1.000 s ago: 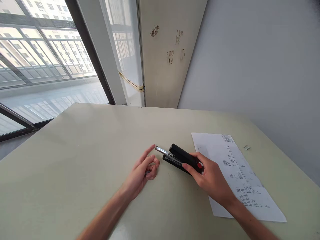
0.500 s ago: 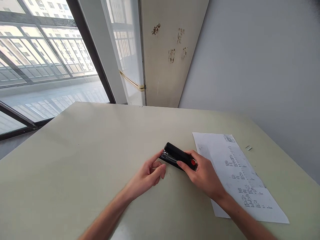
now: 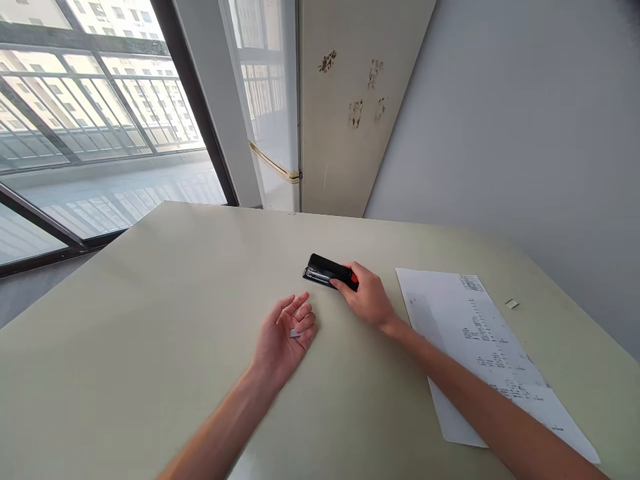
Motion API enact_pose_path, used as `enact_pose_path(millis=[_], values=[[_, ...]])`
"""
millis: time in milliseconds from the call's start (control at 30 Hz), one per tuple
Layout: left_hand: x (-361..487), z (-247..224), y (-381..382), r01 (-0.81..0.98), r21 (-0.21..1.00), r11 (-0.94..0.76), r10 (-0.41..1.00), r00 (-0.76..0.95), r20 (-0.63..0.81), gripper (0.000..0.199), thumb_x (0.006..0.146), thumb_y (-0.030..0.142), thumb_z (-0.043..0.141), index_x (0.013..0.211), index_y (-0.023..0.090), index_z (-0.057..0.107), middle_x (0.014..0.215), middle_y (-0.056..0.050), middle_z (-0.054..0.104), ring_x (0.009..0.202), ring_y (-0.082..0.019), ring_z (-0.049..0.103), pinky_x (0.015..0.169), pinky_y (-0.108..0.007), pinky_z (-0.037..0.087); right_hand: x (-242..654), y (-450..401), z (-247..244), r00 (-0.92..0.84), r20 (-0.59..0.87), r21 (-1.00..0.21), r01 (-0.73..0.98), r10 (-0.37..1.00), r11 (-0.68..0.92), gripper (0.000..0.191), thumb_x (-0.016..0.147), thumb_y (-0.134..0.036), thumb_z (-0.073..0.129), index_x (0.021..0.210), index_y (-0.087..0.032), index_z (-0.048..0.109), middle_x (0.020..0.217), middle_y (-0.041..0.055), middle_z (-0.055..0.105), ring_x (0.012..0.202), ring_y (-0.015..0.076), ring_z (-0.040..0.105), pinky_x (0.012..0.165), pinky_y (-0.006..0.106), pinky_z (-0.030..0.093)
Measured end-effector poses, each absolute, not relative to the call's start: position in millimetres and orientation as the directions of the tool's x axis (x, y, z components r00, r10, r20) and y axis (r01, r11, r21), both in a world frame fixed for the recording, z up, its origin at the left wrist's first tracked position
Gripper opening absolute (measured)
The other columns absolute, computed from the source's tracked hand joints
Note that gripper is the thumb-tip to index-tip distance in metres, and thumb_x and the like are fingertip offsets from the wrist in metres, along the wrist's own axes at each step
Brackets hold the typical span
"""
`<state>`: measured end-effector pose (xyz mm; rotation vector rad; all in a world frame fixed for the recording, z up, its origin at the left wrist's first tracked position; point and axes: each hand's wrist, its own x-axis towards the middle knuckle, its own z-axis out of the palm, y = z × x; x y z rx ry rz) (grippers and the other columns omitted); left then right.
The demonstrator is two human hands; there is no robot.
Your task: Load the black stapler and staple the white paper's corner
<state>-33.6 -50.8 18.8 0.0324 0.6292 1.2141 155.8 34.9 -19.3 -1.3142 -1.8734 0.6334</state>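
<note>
A black stapler [image 3: 326, 272] with a red part at its back end lies at the middle of the table. My right hand [image 3: 367, 295] is closed round its rear end, thumb along the near side. The stapler's front points left, and a metal strip shows along its edge. Nearer to me, my left hand [image 3: 285, 337] is turned palm up with its fingers partly curled. A small silvery strip of staples [image 3: 295, 334] rests in that palm, held by the bent fingers.
A printed sheet of paper [image 3: 450, 320] lies on the table [image 3: 125, 347] at the right, partly under my right forearm. Beyond it is a small pale piece [image 3: 512, 304], perhaps more staples. A grey wall [image 3: 525, 120] borders the right side, a fridge [image 3: 340, 160] stands behind.
My right hand has moved the stapler away from me and to the left. My left hand has left the stapler's front and turned palm up, showing the staples.
</note>
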Motion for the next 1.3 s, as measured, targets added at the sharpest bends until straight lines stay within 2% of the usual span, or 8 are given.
enact_pose_path(millis=[367, 667, 767, 833, 933, 1033, 1167, 1300], values=[[-30.3, 12.4, -49.6, -0.911, 0.274, 0.309, 0.866, 0.15, -0.478, 0.027, 0.097, 0.031, 0.061, 0.107, 0.007, 0.068, 0.096, -0.014, 0.071, 0.08, -0.02, 0.069, 0.071, -0.029, 0.058, 100.1, 108.8, -34.3, -0.271, 0.4, -0.725, 0.49, 0.875, 0.484, 0.031, 0.099, -0.041, 0.06, 0.124, -0.021, 0.064, 0.119, 0.0113, 0.072, 0.108, 0.0267, 0.065, 0.1, 0.039, 0.049], [-31.5, 13.4, -46.9, -0.921, 0.247, 0.302, 0.85, 0.143, -0.506, 0.039, 0.099, 0.036, 0.059, 0.125, 0.008, 0.063, 0.12, -0.022, 0.073, 0.111, -0.029, 0.073, 0.085, -0.035, 0.061, 91.3, 95.8, -24.2, -0.124, 0.451, -0.743, 0.497, 0.884, 0.448, 0.048, 0.1, -0.038, 0.056, 0.145, -0.018, 0.053, 0.134, 0.019, 0.057, 0.117, 0.0289, 0.06, 0.097, 0.044, 0.053], [-30.8, 15.9, -46.9, -0.926, 0.24, 0.291, 0.858, 0.142, -0.493, 0.042, 0.101, 0.036, 0.056, 0.131, 0.007, 0.06, 0.13, -0.024, 0.07, 0.119, -0.031, 0.071, 0.093, -0.038, 0.06, 108.1, 59.6, -4.5, -0.113, 0.52, -0.711, 0.492, 0.847, 0.502, 0.037, 0.104, -0.037, 0.05, 0.137, -0.024, 0.059, 0.141, 0.0154, 0.052, 0.134, 0.0284, 0.051, 0.105, 0.044, 0.049], [-29.9, 16.8, -47.3, -0.926, 0.241, 0.291, 0.866, 0.148, -0.477, 0.046, 0.102, 0.036, 0.053, 0.135, 0.005, 0.057, 0.132, -0.025, 0.069, 0.12, -0.031, 0.071, 0.096, -0.039, 0.06, 121.9, 32.1, 7.8, -0.232, 0.601, -0.616, 0.475, 0.765, 0.628, 0.027, 0.103, -0.034, 0.054, 0.126, -0.026, 0.065, 0.14, 0.0133, 0.054, 0.135, 0.0285, 0.051, 0.11, 0.046, 0.046], [-28.9, 16.7, -49.0, -0.906, 0.267, 0.329, 0.868, 0.179, -0.463, 0.049, 0.103, 0.038, 0.052, 0.139, 0.004, 0.056, 0.131, -0.025, 0.069, 0.117, -0.031, 0.072, 0.092, -0.037, 0.06, 140.0, -1.0, 16.6, -0.484, 0.562, -0.489, 0.459, 0.671, 0.742, 0.017, 0.099, -0.037, 0.064, 0.112, -0.028, 0.071, 0.147, 0.0119, 0.052, 0.141, 0.0323, 0.047, 0.113, 0.052, 0.043], [-28.2, 15.7, -51.3, -0.863, 0.318, 0.392, 0.866, 0.229, -0.445, 0.051, 0.102, 0.041, 0.054, 0.139, 0.006, 0.057, 0.133, -0.024, 0.069, 0.11, -0.03, 0.074, 0.082, -0.036, 0.06, 149.6, -17.1, 13.7, -0.621, 0.475, -0.458, 0.431, 0.623, 0.778, 0.022, 0.093, -0.042, 0.075, 0.109, -0.027, 0.073, 0.153, 0.012, 0.049, 0.148, 0.0352, 0.039, 0.116, 0.056, 0.04], [-27.4, 15.9, -54.1, -0.81, 0.37, 0.456, 0.865, 0.305, -0.398, 0.053, 0.101, 0.046, 0.056, 0.139, 0.01, 0.06, 0.133, -0.022, 0.069, 0.091, -0.025, 0.075, 0.066, -0.031, 0.056, 150.3, -25.2, 8.1, -0.657, 0.437, -0.452, 0.431, 0.615, 0.781, 0.012, 0.093, -0.034, 0.076, 0.102, -0.026, 0.075, 0.152, 0.0118, 0.054, 0.151, 0.0337, 0.036, 0.117, 0.056, 0.04], [-25.4, 18.4, -54.8, -0.801, 0.374, 0.468, 0.86, 0.316, -0.4, 0.047, 0.103, 0.044, 0.053, 0.132, 0.009, 0.064, 0.13, -0.022, 0.07, 0.113, -0.031, 0.072, 0.078, -0.034, 0.059, 159.0, -36.8, 11.5, -0.616, 0.453, -0.473, 0.447, 0.644, 0.76, 0.009, 0.098, -0.03, 0.07, 0.104, -0.026, 0.075, 0.148, 0.0109, 0.058, 0.149, 0.0313, 0.041, 0.117, 0.053, 0.042]])
